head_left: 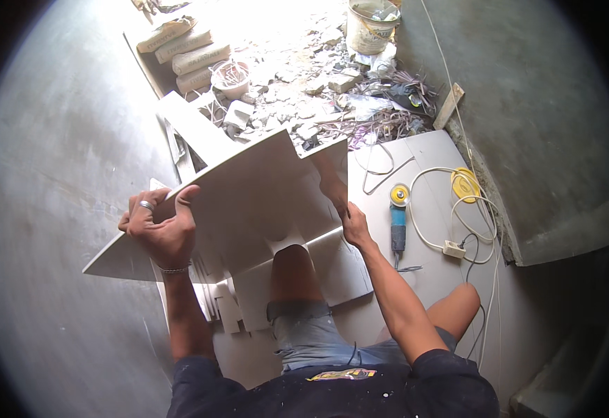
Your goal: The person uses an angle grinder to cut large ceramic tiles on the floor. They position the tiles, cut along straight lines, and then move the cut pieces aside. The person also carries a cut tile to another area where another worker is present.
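Glossy grey notched tile (pixel 248 202): long axis lower-left to upper-right; your left hand (pixel 164 228) and right hand (pixel 355 226) grip edges; back hidden.

We've got a pale floor (pixel 426 152) here; on it we see a blue angle grinder (pixel 398 226), a looped white cable (pixel 411 212), a socket block (pixel 453 249) and a round yellow thing (pixel 465 185); farther out we've basically got rubble (pixel 304 83) all over.

a single fisheye view looks steeply down and forward from the wearer's head, close above the dark shirt (pixel 318 398) at six o'clock, stretching to rubble (pixel 346 81) farther off at twelve.
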A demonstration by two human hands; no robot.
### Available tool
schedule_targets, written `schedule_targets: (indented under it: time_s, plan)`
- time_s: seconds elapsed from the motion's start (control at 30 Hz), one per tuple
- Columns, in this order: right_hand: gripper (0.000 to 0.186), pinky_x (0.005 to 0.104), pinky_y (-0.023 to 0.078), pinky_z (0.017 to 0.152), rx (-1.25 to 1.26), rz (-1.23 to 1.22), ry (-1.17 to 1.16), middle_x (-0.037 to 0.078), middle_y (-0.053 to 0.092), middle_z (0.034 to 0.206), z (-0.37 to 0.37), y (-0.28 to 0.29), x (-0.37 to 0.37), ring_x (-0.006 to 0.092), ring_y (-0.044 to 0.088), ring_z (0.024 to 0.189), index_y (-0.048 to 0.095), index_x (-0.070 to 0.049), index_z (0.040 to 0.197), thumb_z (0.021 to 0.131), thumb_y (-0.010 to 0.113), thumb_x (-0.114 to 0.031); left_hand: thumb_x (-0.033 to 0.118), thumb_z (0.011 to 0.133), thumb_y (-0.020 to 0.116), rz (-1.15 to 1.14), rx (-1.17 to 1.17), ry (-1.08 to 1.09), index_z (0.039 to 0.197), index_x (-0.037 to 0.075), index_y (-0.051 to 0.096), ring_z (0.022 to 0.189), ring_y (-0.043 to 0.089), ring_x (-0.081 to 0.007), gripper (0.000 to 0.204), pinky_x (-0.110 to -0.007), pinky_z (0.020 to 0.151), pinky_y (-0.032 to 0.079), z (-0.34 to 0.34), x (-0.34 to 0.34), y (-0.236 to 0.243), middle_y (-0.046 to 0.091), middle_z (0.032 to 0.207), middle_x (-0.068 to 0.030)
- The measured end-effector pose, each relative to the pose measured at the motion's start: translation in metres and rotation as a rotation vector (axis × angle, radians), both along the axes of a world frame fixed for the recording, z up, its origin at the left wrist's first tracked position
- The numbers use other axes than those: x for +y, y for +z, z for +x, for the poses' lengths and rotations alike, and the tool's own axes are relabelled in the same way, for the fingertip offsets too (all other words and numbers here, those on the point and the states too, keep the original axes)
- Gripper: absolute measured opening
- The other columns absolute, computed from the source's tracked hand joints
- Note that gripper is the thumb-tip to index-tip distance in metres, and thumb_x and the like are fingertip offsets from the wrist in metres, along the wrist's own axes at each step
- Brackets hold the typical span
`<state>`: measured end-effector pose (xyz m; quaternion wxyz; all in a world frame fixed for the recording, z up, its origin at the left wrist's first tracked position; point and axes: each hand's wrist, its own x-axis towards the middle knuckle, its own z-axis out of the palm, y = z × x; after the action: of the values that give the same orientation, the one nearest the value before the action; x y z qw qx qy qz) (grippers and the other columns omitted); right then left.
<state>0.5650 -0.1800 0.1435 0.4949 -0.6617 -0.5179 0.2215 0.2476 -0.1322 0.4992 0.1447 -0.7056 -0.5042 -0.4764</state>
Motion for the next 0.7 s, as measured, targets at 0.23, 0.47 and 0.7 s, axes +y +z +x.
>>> schedule_targets:
  time_s: [0.23, 0.47, 0.7]
  plan:
    - [0.056, 0.0521, 0.049, 0.092, -0.034, -0.208, 0.093, 0.031, 0.068, 0.110, 0.014, -0.001, -0.002, 0.0514, 0.063, 0.107, 0.058, -0.002, 0.128, 0.109, 0.040, -0.052, 0.028, 0.069, 0.096, -0.039, -0.005, 0.021, 0.077, 0.010, 0.075, 0.078, 0.059, -0.0163, 0.028, -0.036, 0.092, 0.030, 0.015, 0.001, -0.001, 0.064, 0.071, 0.0035]
    - [0.057, 0.0536, 0.050, 0.093, -0.019, -0.395, 0.146, 0.037, 0.067, 0.115, 0.024, 0.002, 0.009, 0.0555, 0.061, 0.113, 0.056, 0.000, 0.129, 0.109, 0.043, -0.051, 0.032, 0.069, 0.095, -0.086, -0.019, 0.053, 0.077, 0.009, 0.077, 0.080, 0.061, -0.0172, 0.030, -0.038, 0.095, 0.031, 0.024, 0.006, 0.001, 0.067, 0.072, 0.0012]
    - [0.075, 0.0467, 0.044, 0.116, 0.118, -0.253, 0.237, 0.022, 0.065, 0.139, 0.047, 0.039, 0.022, 0.0348, 0.058, 0.136, 0.050, -0.009, 0.149, 0.088, 0.083, -0.038, 0.039, 0.074, 0.091, -0.144, 0.062, 0.052, 0.079, 0.010, 0.071, 0.085, 0.063, -0.0215, 0.036, -0.041, 0.096, 0.033, 0.014, 0.012, -0.001, 0.069, 0.080, -0.0021]
